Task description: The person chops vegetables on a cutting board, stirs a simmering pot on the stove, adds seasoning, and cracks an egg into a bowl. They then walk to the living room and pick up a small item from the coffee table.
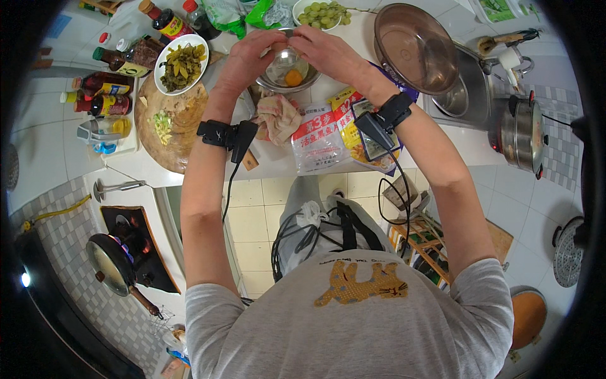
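A steel bowl [303, 84] stands on the counter before me, with a raw egg in it. Its orange yolk [293, 77] lies in clear egg white towards the near side. Over the far half of the bowl my left hand [251, 56] and my right hand [326, 53] meet at the fingertips. Pinched between them is a brownish eggshell [279, 46], mostly hidden by the fingers. A crumpled cloth [277, 118] lies just in front of the bowl. Printed food packets [322, 139] are spread beside it, beneath my right forearm.
Left are a round chopping board [184, 135] with chopped scallion-like pieces, a bowl of pickled greens [181, 65] and several sauce bottles. A lidded pan [111, 263] sits over a lit burner. Right are a brown basin [414, 47], a sink [476, 90] and a steel pot [521, 132]. Grapes [319, 15] lie behind.
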Motion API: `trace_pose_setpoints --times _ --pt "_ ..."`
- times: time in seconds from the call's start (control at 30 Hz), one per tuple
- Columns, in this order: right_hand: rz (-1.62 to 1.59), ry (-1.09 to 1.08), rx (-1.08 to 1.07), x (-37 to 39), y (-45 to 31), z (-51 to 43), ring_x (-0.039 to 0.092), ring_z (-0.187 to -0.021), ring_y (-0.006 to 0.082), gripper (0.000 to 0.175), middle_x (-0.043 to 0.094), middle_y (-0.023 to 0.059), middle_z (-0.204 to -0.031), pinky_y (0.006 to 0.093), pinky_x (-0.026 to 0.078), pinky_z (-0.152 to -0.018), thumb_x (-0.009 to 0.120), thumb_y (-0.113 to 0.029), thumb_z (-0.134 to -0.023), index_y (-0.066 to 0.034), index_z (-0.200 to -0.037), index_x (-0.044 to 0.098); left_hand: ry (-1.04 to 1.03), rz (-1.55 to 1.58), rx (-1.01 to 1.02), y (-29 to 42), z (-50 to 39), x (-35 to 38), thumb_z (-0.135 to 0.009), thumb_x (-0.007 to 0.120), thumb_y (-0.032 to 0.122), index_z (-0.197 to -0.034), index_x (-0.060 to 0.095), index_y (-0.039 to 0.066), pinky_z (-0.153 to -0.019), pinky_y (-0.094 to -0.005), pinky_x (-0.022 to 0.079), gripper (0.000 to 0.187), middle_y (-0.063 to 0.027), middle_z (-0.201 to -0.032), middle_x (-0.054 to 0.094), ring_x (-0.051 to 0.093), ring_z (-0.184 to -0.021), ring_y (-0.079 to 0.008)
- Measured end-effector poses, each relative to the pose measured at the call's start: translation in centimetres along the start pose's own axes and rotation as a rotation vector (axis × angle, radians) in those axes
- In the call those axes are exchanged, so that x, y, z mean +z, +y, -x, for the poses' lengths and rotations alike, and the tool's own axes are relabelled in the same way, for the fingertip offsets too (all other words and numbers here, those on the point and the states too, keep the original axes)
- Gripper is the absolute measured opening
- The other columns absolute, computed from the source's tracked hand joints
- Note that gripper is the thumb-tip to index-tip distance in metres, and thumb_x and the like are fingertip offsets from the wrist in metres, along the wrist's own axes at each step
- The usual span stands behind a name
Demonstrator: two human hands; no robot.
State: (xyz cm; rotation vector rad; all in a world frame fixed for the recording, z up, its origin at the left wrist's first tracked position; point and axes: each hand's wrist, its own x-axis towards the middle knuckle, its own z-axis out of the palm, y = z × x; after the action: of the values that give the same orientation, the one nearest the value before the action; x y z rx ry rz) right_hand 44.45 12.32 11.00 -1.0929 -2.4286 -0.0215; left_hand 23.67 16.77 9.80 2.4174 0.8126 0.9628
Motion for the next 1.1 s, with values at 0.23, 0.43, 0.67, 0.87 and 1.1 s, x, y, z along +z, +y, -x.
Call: trace_pose_setpoints --times 0.23,0.43,0.67,0.87,1.1 --pt "-0.094 0.055 0.073 0.4 -0.1 0.7 0.057 -0.089 0.0287 0.019 0.05 0.0107 -0.097 0.0375 0.051 -0.071 0.054 -0.007 -0.081 -0.0053 -0.1 0.052 -0.008 0.048 -0.064 1.1 -0.4 0.3 -0.075 0.065 -0.001 -0.101 0.062 0.007 -0.082 -0.0344 0.05 0.028 -0.0074 -0.103 0.065 0.061 -0.097 -0.0269" --pt "-0.269 0.134 0.263 1.3 -0.3 1.9 0.058 -0.091 0.0322 0.028 0.051 0.0117 -0.104 0.0392 0.051 -0.072 0.057 -0.008 -0.081 -0.0068 -0.108 0.051 -0.052 0.001 -0.051 1.4 -0.9 0.6 -0.077 0.066 0.002 -0.109 0.062 0.009 -0.077 -0.0318 0.052 0.033 -0.0092 -0.106 0.064 0.063 -0.093 -0.0258" --pt "-0.633 0.279 0.489 3.9 0.0 2.5 0.062 -0.092 0.0271 0.037 0.057 0.0123 -0.108 0.0356 0.053 -0.075 0.061 -0.004 -0.082 -0.0032 -0.117 0.051 -0.066 0.221 -0.25 2.0 -1.3 1.5 -0.079 0.066 -0.002 -0.112 0.061 0.007 -0.08 -0.0275 0.051 0.034 -0.0076 -0.109 0.064 0.063 -0.096 -0.0164" --pt "-1.786 0.4 1.023 3.9 0.1 2.6 0.061 -0.103 0.0261 0.035 0.057 0.0136 -0.116 0.0323 0.051 -0.093 0.057 -0.001 -0.087 0.0034 -0.121 0.049 0.261 0.531 -0.353 2.3 0.2 1.0 -0.082 0.063 -0.002 -0.115 0.059 0.002 -0.078 -0.0241 0.05 0.033 -0.0067 -0.107 0.065 0.062 -0.091 -0.0115" --pt "-2.129 0.497 0.692 1.0 0.3 1.3 0.056 -0.111 0.0287 0.033 0.056 0.0165 -0.117 0.0324 0.048 -0.097 0.055 -0.002 -0.089 0.0055 -0.12 0.048 0.084 0.177 -0.62 5.5 8.1 3.0 -0.084 0.061 0.005 -0.106 0.064 0.002 -0.066 -0.0265 0.05 0.023 -0.0081 -0.095 0.068 0.062 -0.077 -0.0123"
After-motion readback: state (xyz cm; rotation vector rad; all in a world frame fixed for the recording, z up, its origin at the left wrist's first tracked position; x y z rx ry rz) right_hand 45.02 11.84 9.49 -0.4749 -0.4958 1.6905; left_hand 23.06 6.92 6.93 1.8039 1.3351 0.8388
